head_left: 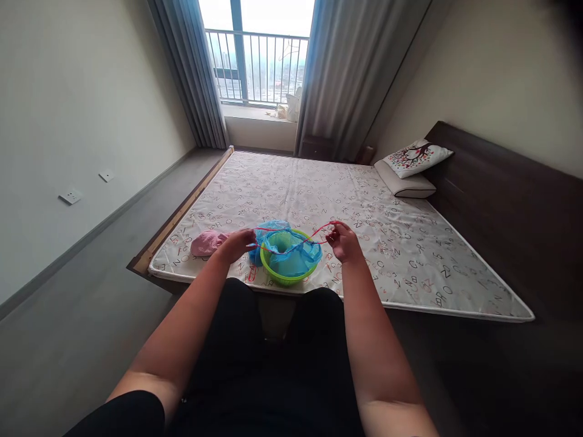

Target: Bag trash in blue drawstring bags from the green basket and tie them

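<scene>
A thin red cord (314, 233) is stretched between my two hands, crossing over itself near the middle. My left hand (240, 244) is closed on its left end, and my right hand (342, 240) pinches the right end with curled fingers. Beneath the cord stands a green basket (286, 280) at the mattress edge. A blue plastic bag (291, 262) lines the basket, its crumpled top reaching up near the cord. More blue plastic (273, 227) lies behind and left of the basket. Close to my left wrist rests a fluffy pink cloth (207, 243).
The basket sits on a letter-patterned mattress (282, 188) in a wooden bed frame (182, 209). A tree-print pillow (419, 158) lies on another pillow (412, 185) by the dark headboard (492, 176). Grey curtains (346, 67) flank a railed window. My knees touch near the mattress edge.
</scene>
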Tool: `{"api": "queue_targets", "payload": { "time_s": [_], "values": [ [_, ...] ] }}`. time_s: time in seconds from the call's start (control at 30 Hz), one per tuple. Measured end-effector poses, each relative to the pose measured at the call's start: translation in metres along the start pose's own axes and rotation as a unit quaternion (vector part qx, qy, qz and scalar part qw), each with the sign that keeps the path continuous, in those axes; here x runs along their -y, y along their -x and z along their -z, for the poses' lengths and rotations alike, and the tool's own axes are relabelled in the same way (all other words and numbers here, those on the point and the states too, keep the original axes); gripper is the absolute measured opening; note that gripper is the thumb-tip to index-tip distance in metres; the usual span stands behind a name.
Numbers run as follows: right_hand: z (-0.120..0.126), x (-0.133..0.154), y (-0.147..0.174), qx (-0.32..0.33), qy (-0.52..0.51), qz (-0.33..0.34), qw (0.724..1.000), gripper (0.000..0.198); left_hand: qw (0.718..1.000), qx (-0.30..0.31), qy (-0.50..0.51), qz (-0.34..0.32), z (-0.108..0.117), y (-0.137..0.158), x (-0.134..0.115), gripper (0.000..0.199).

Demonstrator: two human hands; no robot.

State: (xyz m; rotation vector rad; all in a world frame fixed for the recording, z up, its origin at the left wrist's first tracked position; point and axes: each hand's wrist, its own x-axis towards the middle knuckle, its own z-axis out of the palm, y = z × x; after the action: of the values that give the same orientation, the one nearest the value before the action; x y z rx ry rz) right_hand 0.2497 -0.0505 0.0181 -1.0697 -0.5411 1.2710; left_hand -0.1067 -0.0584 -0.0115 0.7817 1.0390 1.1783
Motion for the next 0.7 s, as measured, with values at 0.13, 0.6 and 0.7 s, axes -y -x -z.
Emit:
{"api": "queue_targets", "payload": {
  "time_s": [0.13, 0.6, 0.7],
  "values": [
    [0.010, -0.001, 0.001, -0.005, -0.098, -0.018, 0.995, 0.005, 0.985, -0.013, 0.169, -0.038, -0.003, 0.001, -0.003, 0.014],
    [-0.023, -0.016, 0.020, 0.165, -0.026, 0.019, 0.986, 0.027, 0.992, 0.024, 0.097, -0.072, -0.076, -0.008, 0.000, 0.057],
    [-0.042, -0.022, 0.022, 0.191, 0.122, 0.070, 0.971, 0.036, 0.997, 0.066, -0.006, -0.043, -0.099, -0.007, 0.004, 0.036]
  ]
}}
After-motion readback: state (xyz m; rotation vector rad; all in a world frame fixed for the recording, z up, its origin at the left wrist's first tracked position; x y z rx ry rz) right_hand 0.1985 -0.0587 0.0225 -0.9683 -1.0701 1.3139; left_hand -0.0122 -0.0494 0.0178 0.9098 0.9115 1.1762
